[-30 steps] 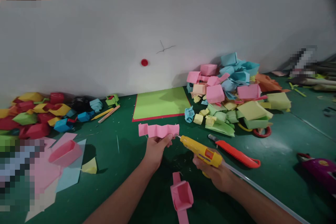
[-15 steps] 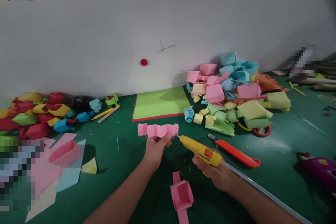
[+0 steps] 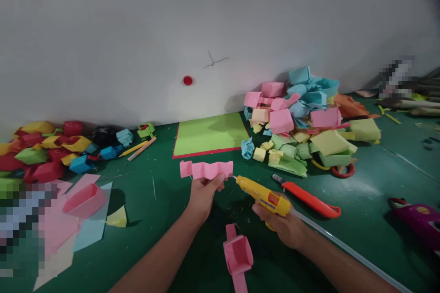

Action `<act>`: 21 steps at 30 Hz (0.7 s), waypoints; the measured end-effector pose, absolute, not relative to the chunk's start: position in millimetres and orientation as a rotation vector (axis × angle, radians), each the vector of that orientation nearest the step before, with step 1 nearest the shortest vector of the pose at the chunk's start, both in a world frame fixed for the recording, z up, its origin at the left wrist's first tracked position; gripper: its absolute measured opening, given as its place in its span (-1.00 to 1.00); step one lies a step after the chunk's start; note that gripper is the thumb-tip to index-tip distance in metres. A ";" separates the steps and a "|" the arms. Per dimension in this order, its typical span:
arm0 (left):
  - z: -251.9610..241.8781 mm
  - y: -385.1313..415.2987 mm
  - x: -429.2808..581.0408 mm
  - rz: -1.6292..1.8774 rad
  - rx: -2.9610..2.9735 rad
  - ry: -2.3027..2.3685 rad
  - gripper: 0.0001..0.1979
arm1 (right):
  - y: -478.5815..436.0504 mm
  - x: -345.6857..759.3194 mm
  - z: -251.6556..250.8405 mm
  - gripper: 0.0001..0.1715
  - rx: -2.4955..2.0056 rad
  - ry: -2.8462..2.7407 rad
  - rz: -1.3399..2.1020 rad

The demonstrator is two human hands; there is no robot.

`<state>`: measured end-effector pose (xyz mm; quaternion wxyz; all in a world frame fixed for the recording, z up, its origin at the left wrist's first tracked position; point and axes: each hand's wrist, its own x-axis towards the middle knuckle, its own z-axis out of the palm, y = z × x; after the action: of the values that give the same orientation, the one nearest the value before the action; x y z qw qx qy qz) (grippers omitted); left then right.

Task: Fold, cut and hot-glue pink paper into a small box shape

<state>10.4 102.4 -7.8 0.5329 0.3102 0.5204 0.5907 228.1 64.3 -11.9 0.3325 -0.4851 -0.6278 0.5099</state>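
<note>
Pink paper strip (image 3: 206, 169), creased into zigzag folds, is held up just above the green table (image 3: 154, 206), in front of the person and a little left of centre in the head view. The left hand (image 3: 203, 192) pinches it from below, thumb and fingers closed on the strip's lower edge near its right end, so that most of the strip sticks out to the left of the hand.

The right hand (image 3: 285, 229) is wrapped around the grip of a yellow glue gun (image 3: 263, 193), fingers clenched on it. The gun points up and to the left, and its metal tip sits right at the strip's lower right corner, next to the left thumb; whether the tip touches the paper cannot be told. A clear glue stick (image 3: 343, 249) trails from the back of the gun over the right forearm.

A small pink paper box (image 3: 237, 254) with a strap lies on the table between the two forearms. An orange utility knife (image 3: 309, 199) lies just beyond the right hand. A light green sheet (image 3: 209, 133) lies flat behind the strip, against the white partition (image 3: 206, 46). A heap of folded pastel papers (image 3: 309, 119) sits to the right of the sheet, and a heap of red, yellow and blue pieces (image 3: 44, 146) sits at the far left. A pink boat-shaped piece (image 3: 84, 199) rests on loose sheets at the left.
</note>
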 end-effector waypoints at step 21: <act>-7.2 102.2 11.1 1.422 0.759 1.238 -0.68 | 66.7 227.2 -10.2 -0.47 -1.285 -1.689 1.256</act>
<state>11.1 102.2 -7.2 0.5267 0.3173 0.5177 0.5949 227.2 66.7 -10.2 0.3314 -0.4917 -0.6462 0.4804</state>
